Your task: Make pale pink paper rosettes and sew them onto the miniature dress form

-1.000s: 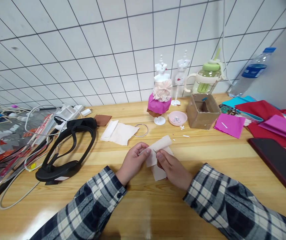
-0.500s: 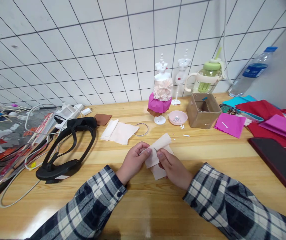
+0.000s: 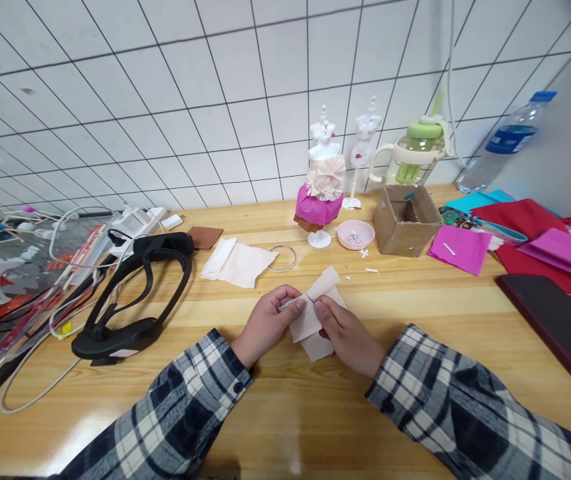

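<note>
Between my hands is a pale pink cloth (image 3: 307, 323), partly folded, its upper end sticking up to the right. My left hand (image 3: 271, 321) pinches the cloth's left edge between thumb and fingers. From the right, my right hand (image 3: 346, 333) is closed at the cloth, thumb and forefinger together by a thin dark needle (image 3: 310, 299). The needle lies across the cloth between the two thumbs. Beyond the hands stands a small dress form (image 3: 324, 175) with a pale pleated top and a magenta skirt.
Behind lie another pale cloth (image 3: 246, 262), a metal ring (image 3: 293, 257) and a pink dish (image 3: 356, 235) of small beads. A cardboard box (image 3: 402, 230), phone (image 3: 555, 323) and coloured cloths (image 3: 460, 250) are right. A black headset (image 3: 115, 340) and cables are left.
The needle between the thumbs shows at a slightly different angle, and the cloth's raised end has shifted slightly left. Both hands keep nearly the same place.
</note>
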`<state>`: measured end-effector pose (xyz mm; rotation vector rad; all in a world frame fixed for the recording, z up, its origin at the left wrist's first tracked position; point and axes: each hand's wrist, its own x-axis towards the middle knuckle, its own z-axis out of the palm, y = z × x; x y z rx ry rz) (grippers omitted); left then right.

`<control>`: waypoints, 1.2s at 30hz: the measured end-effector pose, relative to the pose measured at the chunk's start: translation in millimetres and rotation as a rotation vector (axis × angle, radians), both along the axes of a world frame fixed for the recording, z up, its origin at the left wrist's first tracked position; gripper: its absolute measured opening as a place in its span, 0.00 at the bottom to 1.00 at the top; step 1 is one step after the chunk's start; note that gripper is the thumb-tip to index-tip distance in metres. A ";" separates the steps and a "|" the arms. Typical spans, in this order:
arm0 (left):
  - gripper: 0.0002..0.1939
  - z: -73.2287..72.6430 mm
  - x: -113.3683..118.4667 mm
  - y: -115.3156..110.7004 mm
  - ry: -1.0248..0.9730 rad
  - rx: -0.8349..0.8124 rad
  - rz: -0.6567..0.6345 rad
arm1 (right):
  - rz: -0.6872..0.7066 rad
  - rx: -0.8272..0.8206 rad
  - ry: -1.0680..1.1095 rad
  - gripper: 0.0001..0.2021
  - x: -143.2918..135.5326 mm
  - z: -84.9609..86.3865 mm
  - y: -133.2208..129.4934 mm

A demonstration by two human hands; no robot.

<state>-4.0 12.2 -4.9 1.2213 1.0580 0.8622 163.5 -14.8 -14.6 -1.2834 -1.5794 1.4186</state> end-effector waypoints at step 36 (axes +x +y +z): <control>0.16 0.2 -1.1 0.8 -0.012 -0.039 0.005 | 0.008 -0.009 -0.052 0.18 1.1 2.5 2.0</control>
